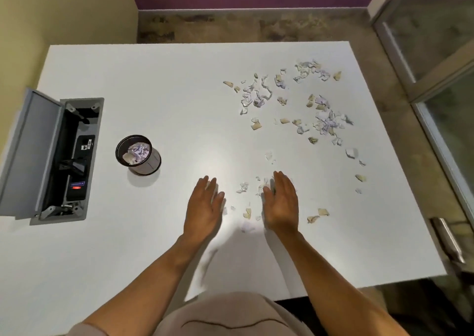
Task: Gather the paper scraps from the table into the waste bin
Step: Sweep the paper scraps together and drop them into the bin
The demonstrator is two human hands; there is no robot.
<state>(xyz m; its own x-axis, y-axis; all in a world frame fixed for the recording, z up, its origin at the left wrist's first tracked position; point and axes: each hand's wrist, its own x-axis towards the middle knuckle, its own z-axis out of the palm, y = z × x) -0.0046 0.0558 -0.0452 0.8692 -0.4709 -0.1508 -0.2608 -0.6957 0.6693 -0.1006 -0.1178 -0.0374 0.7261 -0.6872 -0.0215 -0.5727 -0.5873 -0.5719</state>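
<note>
A person leans over a white table (154, 79), both hands set on edge and facing each other, ready to rake torn paper together. The left hand (205, 207) and the right hand (280, 202) are flat and open, fingers straight, gripping nothing; they stand apart with a thin scatter of small paper scraps (246, 194) lying between the palms. That posture suits sweeping loose bits into one heap rather than picking them up singly. A few pale pieces seem to lie against the left hand's fingertips, though blur there makes it hard to say whether they touch.

Beyond the right hand, out toward the far edge, lies the bulk of the work: a wide spread of white, lilac and tan scraps (307, 100), some bunched in small clusters. More stray pieces (318, 215) sit just outside the right palm.

The small round black waste bin (138, 155) stands upright on the table, out past the left hand and well apart from it, with crumpled paper already showing inside. Farther out on that side, an open floor-box style cable hatch (66, 156) is sunk into the tabletop, its grey lid raised.

Judging by what lies uncollected, the job is early to midway; most of the scraps are still on the table.
</note>
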